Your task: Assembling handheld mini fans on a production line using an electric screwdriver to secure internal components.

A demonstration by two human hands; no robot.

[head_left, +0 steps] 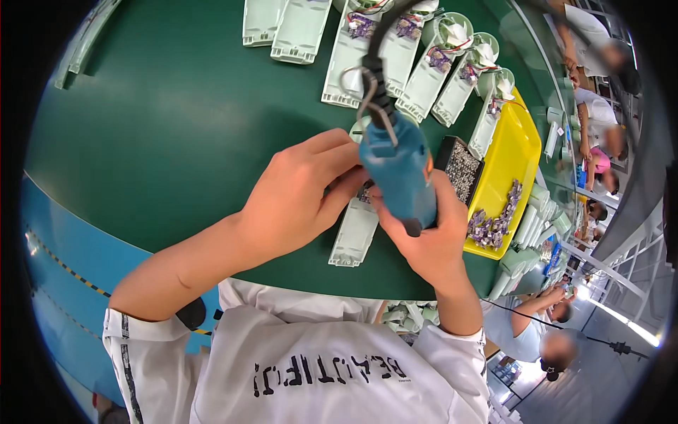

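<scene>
My right hand (431,237) is wrapped round a blue electric screwdriver (399,169), which hangs from a black cable and a metal hook. Beneath the tool lies a pale green plastic housing (353,237), its lower part reaching toward the table's near edge. A bit of a purple circuit board shows on the housing between my hands. My left hand (304,187) is closed at the upper part of that housing, fingertips pinched together beside the screwdriver. What those fingers hold, if anything, is hidden, and so is the screwdriver's tip.
Several pale green housings (427,85) with purple boards and wires stand along the far side. A black box of small screws (459,169) sits right of the screwdriver, beside a yellow tray (512,141) with purple circuit boards (494,219). Other people sit along tables at the right.
</scene>
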